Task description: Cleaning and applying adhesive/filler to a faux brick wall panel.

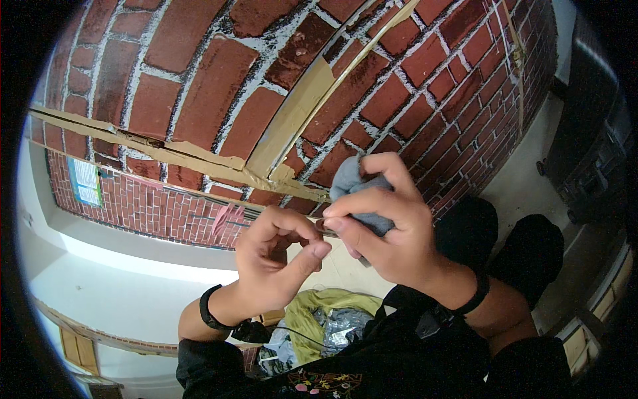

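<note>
Right hand point(389, 229) clamped on grey cloth point(355, 183), pinching thin strip, maybe tape end, at fingertips. Left hand point(279, 256) half curled, thumb and forefinger meeting same strip, nothing else held. Looks mid-peel; next needs firm pinch. Beyond hands: taped brick wall point(219, 86).

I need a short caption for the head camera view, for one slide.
Right hand holds a grey cloth beside the left hand, in front of a taped red brick wall.
</note>
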A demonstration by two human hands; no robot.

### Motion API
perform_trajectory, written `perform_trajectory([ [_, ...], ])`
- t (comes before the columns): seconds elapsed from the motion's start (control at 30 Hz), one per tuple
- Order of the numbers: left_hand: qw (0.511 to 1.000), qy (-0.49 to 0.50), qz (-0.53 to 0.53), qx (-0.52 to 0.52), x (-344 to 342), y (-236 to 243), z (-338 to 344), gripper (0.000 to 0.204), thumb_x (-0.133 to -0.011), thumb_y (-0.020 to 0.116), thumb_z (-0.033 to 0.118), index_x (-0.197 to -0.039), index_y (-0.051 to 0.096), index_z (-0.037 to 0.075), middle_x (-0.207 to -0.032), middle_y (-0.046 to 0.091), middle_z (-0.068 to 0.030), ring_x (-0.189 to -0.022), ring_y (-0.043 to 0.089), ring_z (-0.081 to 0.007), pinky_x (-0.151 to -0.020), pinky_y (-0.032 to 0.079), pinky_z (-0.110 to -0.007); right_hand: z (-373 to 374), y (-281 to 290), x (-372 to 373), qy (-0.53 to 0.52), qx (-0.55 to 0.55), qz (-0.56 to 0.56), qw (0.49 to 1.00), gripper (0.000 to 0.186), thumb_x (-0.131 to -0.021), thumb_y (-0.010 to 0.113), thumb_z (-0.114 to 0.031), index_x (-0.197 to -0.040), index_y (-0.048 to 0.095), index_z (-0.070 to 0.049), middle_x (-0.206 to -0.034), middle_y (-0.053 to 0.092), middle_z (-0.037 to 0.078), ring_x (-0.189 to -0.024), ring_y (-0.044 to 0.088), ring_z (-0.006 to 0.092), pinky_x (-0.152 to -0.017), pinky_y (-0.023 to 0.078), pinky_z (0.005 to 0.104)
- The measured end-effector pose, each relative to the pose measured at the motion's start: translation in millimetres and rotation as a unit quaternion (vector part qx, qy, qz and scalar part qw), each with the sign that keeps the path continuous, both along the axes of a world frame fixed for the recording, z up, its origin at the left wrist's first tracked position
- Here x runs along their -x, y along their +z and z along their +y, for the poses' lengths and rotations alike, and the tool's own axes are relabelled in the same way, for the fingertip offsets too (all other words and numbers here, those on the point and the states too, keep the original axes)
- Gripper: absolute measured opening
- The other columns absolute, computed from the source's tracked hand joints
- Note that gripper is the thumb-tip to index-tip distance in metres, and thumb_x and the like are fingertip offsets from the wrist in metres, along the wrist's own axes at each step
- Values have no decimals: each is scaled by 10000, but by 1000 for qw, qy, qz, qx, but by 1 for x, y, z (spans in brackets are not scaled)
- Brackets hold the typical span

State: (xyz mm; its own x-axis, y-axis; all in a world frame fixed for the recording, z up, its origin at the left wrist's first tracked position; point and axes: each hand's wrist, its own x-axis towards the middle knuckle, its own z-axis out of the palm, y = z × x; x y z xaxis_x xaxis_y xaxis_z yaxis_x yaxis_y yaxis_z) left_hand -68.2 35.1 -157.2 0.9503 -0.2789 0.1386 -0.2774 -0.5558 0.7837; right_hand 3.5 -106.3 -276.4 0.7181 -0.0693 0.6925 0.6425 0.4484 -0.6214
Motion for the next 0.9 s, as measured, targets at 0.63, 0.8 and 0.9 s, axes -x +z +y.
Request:
perform_trajectory([
  [0.63,996,80,-21,30,0,-3,-6,179,-959,587,-14,-1129,583,-72,-806,659,-92,-604,600,-102,-519,482,-226,5,-1,6,99,-28,39,994,94,-851,731,-117,-932,715,-73,-1048,540,139,-1015,548,296,-894,432,388],
  [0.8,995,68,-57,35,-2,-10,-3,203,-945,608,-23,-1142,589,-67,-794,658,-89,-593,595,-100,-508,476,-226,9,-3,7,75,-40,49,995,96,-837,744,-114,-917,713,-72,-1022,544,140,-1007,548,294,-885,432,384],
  [0.9,994,77,-70,43,-2,-13,-6,199,-937,619,-30,-1133,606,-65,-780,657,-84,-586,592,-97,-504,472,-225,9,-3,7,61,-47,65,995,100,-819,758,-107,-899,709,-71,-1011,547,139,-1005,550,292,-877,432,385],
])
